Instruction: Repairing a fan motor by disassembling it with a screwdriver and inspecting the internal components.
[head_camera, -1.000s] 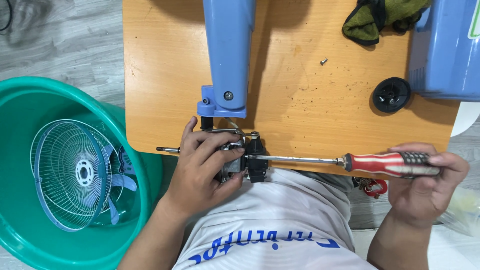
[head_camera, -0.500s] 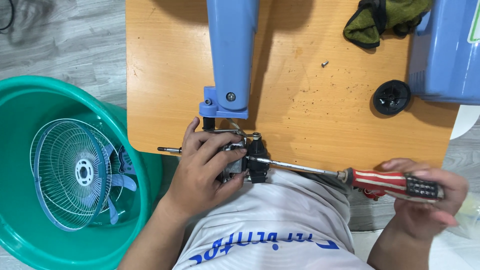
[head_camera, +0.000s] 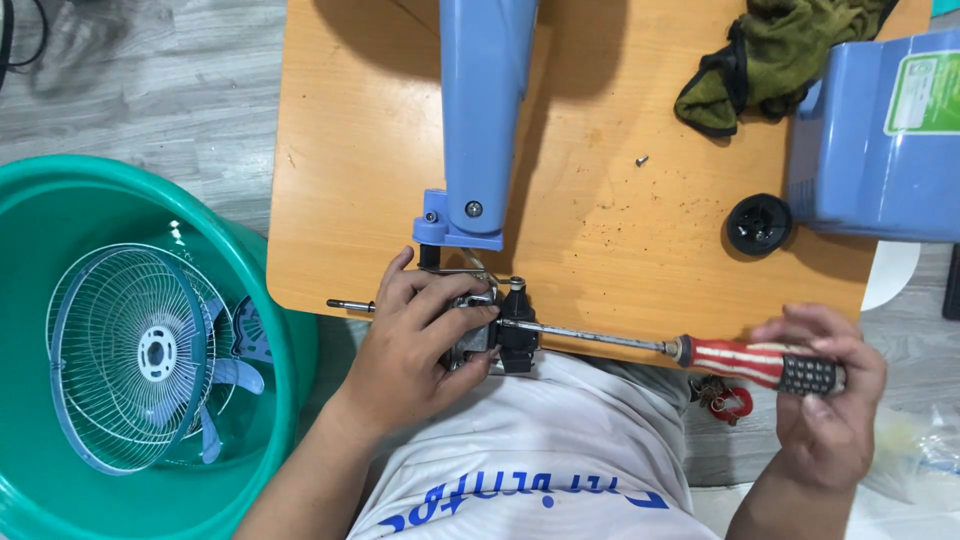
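My left hand is wrapped around a small metal fan motor at the near edge of the wooden table; its thin shaft sticks out to the left. My right hand grips the red-and-black handle of a long screwdriver, whose shaft runs left with the tip at a black part on the motor. The motor hangs from the lower end of a light-blue fan column lying on the table.
A green tub on the floor at left holds a wire fan guard and blades. On the table lie a dark green rag, a black round cap, a loose screw and a blue fan base.
My right hand has dropped with the screwdriver handle, so the shaft now slopes down to the right. My left hand stays closed on the motor.
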